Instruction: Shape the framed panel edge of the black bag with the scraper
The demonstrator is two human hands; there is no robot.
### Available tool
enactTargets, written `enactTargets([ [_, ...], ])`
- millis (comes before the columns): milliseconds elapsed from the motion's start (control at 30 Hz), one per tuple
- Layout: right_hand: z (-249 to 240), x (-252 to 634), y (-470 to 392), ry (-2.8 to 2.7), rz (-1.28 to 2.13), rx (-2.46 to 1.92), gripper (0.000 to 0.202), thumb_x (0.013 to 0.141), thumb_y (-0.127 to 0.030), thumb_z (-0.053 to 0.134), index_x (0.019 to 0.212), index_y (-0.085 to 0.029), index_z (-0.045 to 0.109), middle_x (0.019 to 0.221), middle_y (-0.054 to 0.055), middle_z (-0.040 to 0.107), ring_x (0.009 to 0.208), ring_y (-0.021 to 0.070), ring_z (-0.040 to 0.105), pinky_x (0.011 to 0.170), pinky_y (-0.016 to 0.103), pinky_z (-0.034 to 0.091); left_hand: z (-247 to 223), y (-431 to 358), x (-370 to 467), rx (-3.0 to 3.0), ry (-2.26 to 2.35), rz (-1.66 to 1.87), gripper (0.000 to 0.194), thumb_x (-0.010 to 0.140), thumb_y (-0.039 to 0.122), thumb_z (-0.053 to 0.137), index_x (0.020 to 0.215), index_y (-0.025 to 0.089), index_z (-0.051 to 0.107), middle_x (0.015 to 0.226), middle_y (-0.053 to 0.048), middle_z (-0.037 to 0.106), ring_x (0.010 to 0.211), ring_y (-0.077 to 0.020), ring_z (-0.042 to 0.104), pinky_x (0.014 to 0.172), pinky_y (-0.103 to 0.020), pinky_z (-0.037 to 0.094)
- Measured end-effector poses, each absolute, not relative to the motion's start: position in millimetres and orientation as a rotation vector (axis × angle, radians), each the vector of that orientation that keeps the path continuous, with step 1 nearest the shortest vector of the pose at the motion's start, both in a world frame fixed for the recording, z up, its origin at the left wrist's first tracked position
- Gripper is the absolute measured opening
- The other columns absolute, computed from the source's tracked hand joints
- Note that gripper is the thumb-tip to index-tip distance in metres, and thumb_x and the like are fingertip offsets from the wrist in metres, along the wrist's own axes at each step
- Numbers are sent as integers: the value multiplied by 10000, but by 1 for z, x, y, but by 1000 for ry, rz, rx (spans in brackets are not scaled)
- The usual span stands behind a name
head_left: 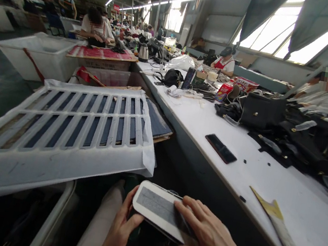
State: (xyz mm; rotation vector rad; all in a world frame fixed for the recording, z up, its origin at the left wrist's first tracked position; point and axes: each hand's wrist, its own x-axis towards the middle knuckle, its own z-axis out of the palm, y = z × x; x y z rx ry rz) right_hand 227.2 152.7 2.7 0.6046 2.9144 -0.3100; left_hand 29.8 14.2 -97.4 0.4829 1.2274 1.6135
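My left hand grips the near end of a flat white piece with a grey centre panel, held low over my lap. My right hand lies flat on top of that same piece, fingers spread and pressing on its right half. A dark layer shows under the piece's edge. To the upper left, a large white slotted board with rows of dark strips in its slots rests tilted beside me.
A long white table runs along my right with a black phone, a yellow-tipped paper strip and a heap of black bags. Other people sit at tables further back. White bins stand at the left.
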Motion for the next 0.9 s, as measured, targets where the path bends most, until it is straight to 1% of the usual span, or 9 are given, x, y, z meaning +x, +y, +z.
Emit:
enactTargets([
  [67, -8, 236, 153, 2953, -231, 593, 792, 782, -477, 729, 1460, -197, 431, 1378, 187, 534, 1192, 355, 581, 987, 521, 531, -96, 15, 32, 451, 1182, 1626, 581, 829, 361, 637, 1375, 266, 462, 1465, -54, 509, 1372, -295, 431, 1114, -374, 403],
  [167, -18, 254, 156, 2998, -173, 577, 857, 790, -583, 693, 1497, -220, 373, 1376, 192, 530, 1167, 350, 597, 975, 507, 541, -91, 16, 34, 402, 1136, 1637, 591, 813, 337, 640, 1375, 259, 473, 1456, -59, 517, 1357, -304, 446, 1143, -404, 356],
  [267, -18, 260, 161, 2953, -261, 557, 895, 808, -679, 611, 1530, -250, 303, 1410, 190, 498, 1208, 359, 569, 992, 523, 521, -86, 17, 35, 352, 1138, 1647, 595, 800, 338, 650, 1367, 251, 491, 1430, -69, 540, 1322, -310, 481, 1123, -408, 374],
  [367, -9, 252, 165, 2861, -427, 589, 844, 845, -695, 544, 1538, -301, 267, 1470, 163, 440, 1291, 357, 499, 1051, 553, 454, -85, 18, 35, 341, 1141, 1659, 589, 792, 344, 663, 1353, 244, 513, 1404, -73, 564, 1296, -312, 503, 1077, -390, 420],
  [500, 1, 240, 165, 2779, -599, 597, 782, 855, -660, 571, 1519, -353, 296, 1527, 111, 384, 1330, 352, 452, 1097, 599, 368, -88, 17, 36, 330, 1148, 1667, 582, 783, 355, 681, 1337, 249, 533, 1382, -67, 583, 1284, -315, 510, 1027, -369, 457],
  [567, 2, 240, 164, 2780, -656, 637, 769, 840, -662, 594, 1502, -372, 331, 1549, 83, 361, 1342, 349, 434, 1092, 583, 382, -90, 18, 36, 350, 1148, 1665, 605, 783, 373, 692, 1351, 254, 522, 1393, -69, 575, 1283, -319, 512, 1036, -374, 444],
  [667, 0, 241, 163, 2809, -686, 768, 570, 919, -582, 531, 1447, -394, 426, 1529, 37, 398, 1344, 301, 431, 1066, 509, 439, -91, 21, 35, 379, 1139, 1655, 622, 783, 396, 708, 1360, 266, 517, 1409, -66, 563, 1289, -319, 507, 1055, -375, 417],
  [800, -6, 232, 160, 2936, -540, 835, 366, 975, -429, 494, 1315, -307, 552, 1381, 57, 532, 1230, 235, 510, 1026, 435, 477, -91, 25, 31, 265, 1093, 1683, 527, 830, 446, 664, 1305, 238, 568, 1332, -75, 621, 1235, -291, 545, 999, -343, 432],
  [900, -6, 217, 156, 3055, -489, 754, 315, 978, -361, 501, 1263, -231, 536, 1308, 79, 580, 1170, 196, 542, 982, 358, 501, -94, 29, 24, 171, 1015, 1656, 454, 878, 469, 605, 1242, 197, 609, 1208, -99, 683, 1108, -278, 620, 886, -336, 468],
])
